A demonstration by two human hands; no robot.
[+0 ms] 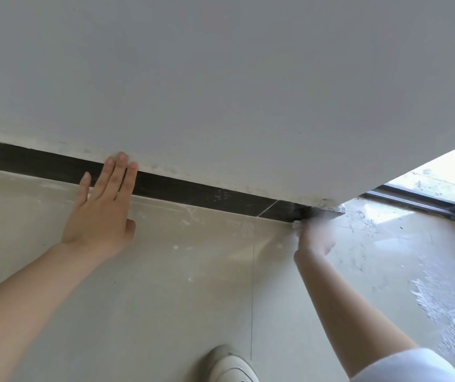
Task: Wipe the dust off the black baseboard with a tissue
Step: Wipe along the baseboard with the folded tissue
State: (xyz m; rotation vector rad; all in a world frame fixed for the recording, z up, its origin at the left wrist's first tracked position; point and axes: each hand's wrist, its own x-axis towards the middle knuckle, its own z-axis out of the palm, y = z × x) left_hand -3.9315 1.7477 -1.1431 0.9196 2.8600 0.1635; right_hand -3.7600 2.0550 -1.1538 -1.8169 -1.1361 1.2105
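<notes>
A black baseboard (193, 193) runs along the foot of a white wall, from the far left down to the wall's corner at the right. My left hand (102, 208) is flat and open, its fingertips touching the wall just above the baseboard. My right hand (315, 234) is blurred by motion and sits at the baseboard's right end, near the corner. A small bit of white tissue (297, 224) shows at its fingers, against the baseboard's lower edge. Pale dust specks mark the baseboard near the right end.
The white wall (220, 92) fills the upper half. The beige tiled floor (193, 285) has white plaster smears, thickest at the right (441, 307). A sliding door track (419, 201) lies past the wall's corner. My white shoe (230, 365) is at the bottom.
</notes>
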